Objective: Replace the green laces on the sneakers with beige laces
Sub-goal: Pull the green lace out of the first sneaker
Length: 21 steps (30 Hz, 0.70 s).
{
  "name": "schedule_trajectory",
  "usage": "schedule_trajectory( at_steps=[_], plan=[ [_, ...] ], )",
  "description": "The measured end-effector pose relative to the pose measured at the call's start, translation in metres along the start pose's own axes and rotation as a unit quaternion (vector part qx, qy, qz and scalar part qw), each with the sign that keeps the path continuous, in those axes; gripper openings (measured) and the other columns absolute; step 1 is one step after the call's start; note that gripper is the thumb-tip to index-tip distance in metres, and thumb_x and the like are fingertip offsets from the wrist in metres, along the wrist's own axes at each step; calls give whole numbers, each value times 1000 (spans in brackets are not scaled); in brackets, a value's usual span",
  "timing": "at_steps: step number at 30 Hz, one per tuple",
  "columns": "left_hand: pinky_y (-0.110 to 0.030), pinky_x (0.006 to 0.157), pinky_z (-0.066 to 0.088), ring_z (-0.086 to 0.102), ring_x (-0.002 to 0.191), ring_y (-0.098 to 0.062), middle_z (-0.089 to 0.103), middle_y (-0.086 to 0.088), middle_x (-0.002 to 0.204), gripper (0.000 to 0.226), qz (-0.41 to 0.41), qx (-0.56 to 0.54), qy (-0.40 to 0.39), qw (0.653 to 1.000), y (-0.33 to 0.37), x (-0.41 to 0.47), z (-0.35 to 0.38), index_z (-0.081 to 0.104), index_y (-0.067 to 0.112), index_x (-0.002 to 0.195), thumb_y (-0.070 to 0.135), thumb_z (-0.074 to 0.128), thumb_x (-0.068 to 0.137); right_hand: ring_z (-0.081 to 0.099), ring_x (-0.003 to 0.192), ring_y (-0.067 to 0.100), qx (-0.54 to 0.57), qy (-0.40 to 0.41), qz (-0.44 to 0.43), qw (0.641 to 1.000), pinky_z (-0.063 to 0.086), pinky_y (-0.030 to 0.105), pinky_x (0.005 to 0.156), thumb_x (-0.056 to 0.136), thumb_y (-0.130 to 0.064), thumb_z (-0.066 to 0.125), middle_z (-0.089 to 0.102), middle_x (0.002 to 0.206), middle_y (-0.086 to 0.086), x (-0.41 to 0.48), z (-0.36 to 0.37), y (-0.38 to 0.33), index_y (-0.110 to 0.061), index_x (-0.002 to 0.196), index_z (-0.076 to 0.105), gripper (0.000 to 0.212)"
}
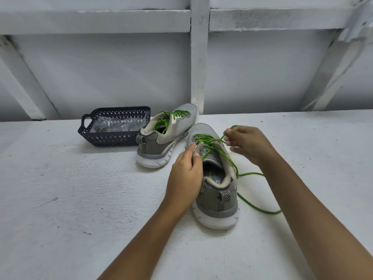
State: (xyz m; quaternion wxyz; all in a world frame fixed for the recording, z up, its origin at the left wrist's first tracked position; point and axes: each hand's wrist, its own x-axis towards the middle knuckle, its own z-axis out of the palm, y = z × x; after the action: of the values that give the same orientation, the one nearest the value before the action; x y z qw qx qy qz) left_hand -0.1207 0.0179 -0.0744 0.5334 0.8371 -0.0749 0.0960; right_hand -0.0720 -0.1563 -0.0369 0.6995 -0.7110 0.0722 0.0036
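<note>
Green lace (pixel 250 174) pinched by right hand (pixel 249 145) | left hand (pixel 185 175) grips sneaker (pixel 221 203) (collar side)

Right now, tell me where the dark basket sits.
In the head view, the dark basket sits left of centre on the white surface, just left of the far sneaker, near the back wall.

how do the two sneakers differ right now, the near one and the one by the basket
The near grey mesh sneaker is held: the left hand grips its side and the right hand pinches its green lace; the far grey mesh sneaker is untouched. The near sneaker's lace trails loose onto the white surface; the far sneaker's lace lies on the shoe. Both stand upright with green laces.
</note>
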Motion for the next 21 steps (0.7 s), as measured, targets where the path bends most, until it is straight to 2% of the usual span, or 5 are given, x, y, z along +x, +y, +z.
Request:
schedule_trajectory(
  at_steps=[5,7,10,12,21],
  plan=[
    [-21,106,33,43,129,-7,52,6,138,39,-1,-6,-2,1000,2,-1,0,50,18,136,22,36,101,58,55,10,134,149,-8,980,49,18,52,97,-15,50,60,70,6,10,-13,-11,-9,78,58,22],
    [-19,105,31,43,129,-6,52,6,138,39,-1,-9,-2,1000,3,-2,0,51,18,136,21,36,101,54,55,12,110,103,14,988,46,20,50,96,-22,52,58,70,6,7,-6,-9,-8,82,60,21],
    [-21,107,31,42,130,-7,52,6,138,38,-1,-8,2,1000,3,-2,0,51,19,136,20,36,100,49,60,14,-61,-39,32,997,44,18,49,91,-22,61,53,71,8,-2,6,2,4,93,65,26],
    [-25,109,32,42,130,-8,52,6,138,38,1,-7,0,1000,3,-2,-1,51,19,135,22,36,101,52,62,15,-109,-56,15,992,47,18,52,90,-17,62,55,71,11,-4,8,6,10,93,65,27],
    [-26,109,33,43,129,-7,53,7,137,37,-2,-11,-4,1000,3,-3,-1,53,22,134,23,35,101,61,60,11,143,106,-22,984,53,19,58,95,-15,54,59,69,5,9,-13,-10,-6,79,60,20]
  ],
)
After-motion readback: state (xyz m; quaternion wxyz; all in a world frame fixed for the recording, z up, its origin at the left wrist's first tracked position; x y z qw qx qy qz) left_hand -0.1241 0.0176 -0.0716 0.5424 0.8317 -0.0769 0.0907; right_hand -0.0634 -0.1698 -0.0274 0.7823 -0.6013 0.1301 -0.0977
